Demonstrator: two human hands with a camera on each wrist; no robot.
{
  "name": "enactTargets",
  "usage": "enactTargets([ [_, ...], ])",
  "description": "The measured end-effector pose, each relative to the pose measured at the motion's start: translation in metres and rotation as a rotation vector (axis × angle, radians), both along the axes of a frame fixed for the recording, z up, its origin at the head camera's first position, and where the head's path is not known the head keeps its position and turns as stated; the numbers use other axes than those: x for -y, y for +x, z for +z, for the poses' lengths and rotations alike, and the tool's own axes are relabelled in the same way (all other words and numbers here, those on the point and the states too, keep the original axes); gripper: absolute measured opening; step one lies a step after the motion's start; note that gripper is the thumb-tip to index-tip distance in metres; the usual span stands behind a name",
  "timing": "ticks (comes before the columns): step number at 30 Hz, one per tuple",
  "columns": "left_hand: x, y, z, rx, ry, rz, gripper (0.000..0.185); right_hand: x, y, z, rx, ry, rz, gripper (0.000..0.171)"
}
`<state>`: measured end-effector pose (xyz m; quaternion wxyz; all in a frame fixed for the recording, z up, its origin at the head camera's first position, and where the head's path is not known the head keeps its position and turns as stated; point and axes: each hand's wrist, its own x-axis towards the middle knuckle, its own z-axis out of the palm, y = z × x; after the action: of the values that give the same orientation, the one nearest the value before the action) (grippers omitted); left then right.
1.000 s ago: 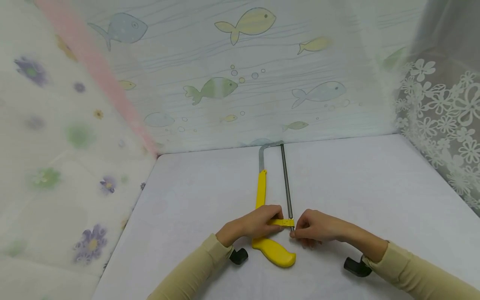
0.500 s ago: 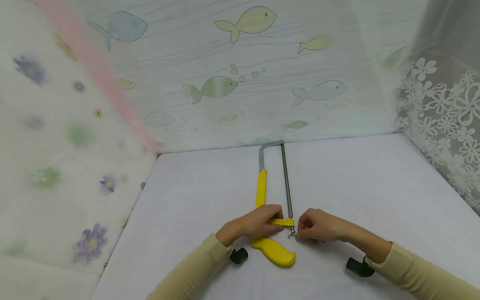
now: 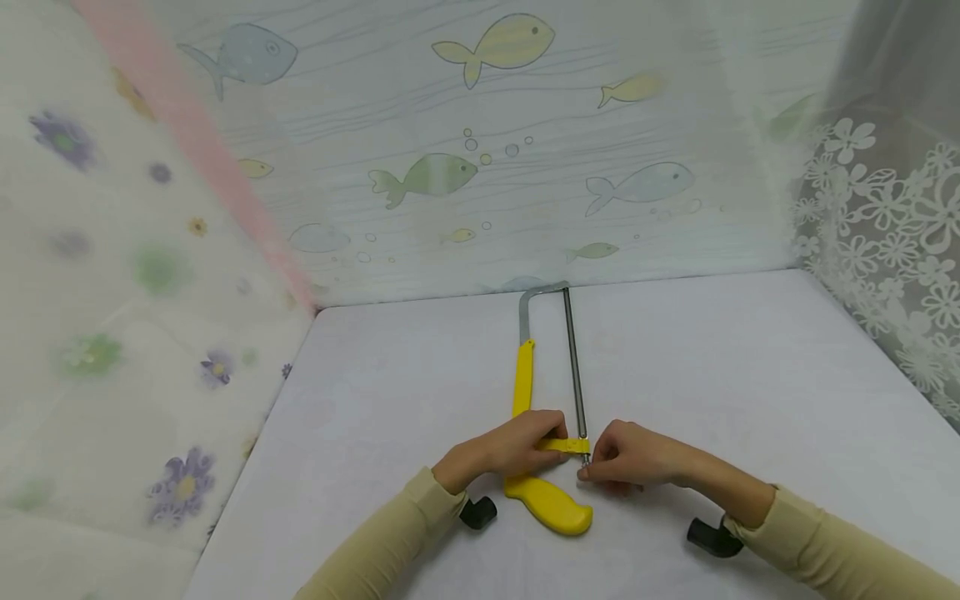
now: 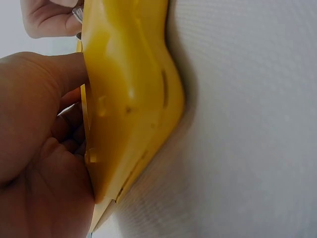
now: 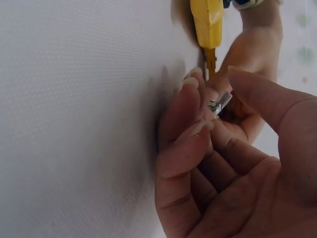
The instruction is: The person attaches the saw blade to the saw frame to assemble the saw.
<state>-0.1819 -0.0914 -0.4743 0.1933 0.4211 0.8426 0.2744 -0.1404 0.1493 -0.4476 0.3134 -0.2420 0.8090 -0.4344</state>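
Yellow-framed, the saw (image 3: 523, 375) points to twelve o'clock in the head view; I have the left hand (image 3: 517, 443) gripping it, the right hand (image 3: 633, 454) at its four o'clock. Left wrist: the thumb (image 4: 73, 69) braces the saw; steady pressure should help. Right wrist: curled fingers (image 5: 185, 153) by the wing nut (image 5: 221, 103); whether they pinch, I can't tell. I'd favour small turns.

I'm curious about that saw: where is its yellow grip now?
In the head view, the yellow grip lies on the white cloth, slightly right of lower centre, just below the left hand.
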Motion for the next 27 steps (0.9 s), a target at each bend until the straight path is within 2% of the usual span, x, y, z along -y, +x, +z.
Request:
enactTargets([
  [3,-0.0001,-0.0001,0.0003,-0.006,-0.002,-0.002,0.012,0.0011,-0.0002,-0.0019,0.006,-0.008,-0.004,0.039],
  [12,0.0000,-0.0001,-0.0001,-0.004,-0.003,-0.005,0.012,0.0014,-0.0002,0.0005,0.010,0.022,-0.027,0.036],
  [27,0.0002,0.0001,0.0007,0.016,-0.002,0.011,0.012,-0.0073,-0.0028,-0.0018,-0.012,0.024,-0.021,0.018],
])
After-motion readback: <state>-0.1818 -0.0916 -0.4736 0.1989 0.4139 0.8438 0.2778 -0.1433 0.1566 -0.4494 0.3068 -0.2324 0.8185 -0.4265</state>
